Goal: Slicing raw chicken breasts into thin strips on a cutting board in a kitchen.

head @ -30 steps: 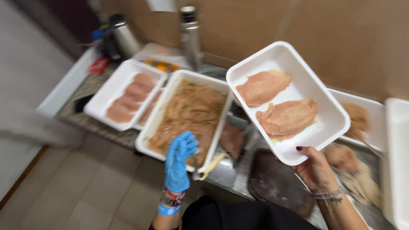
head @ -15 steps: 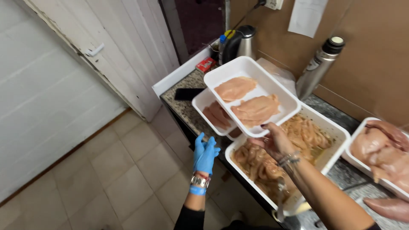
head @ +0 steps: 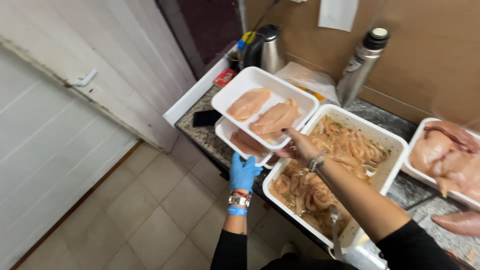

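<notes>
**Two trays stacked at the counter's corner**

My bare right hand (head: 300,146) clamps the near rim of a white rectangular foam tray (head: 235,87) that carries two pale raw chicken fillets (head: 262,111). It hangs just above a second white foam tray (head: 225,131) of pinker fillets, which sits on the speckled stone counter (head: 200,134). My left hand (head: 243,173), in a blue glove, has its fingers together and upright at that lower tray's near edge (whether it touches, I cannot tell).

To the right lies a large white tub (head: 395,145) of marinated chicken strips. Behind stand a steel flask (head: 359,65), a dark kettle (head: 262,47), a small red packet (head: 224,77) and a crumpled clear bag (head: 305,77). A white paper sheet (head: 338,14) hangs on the brown wall.
</notes>
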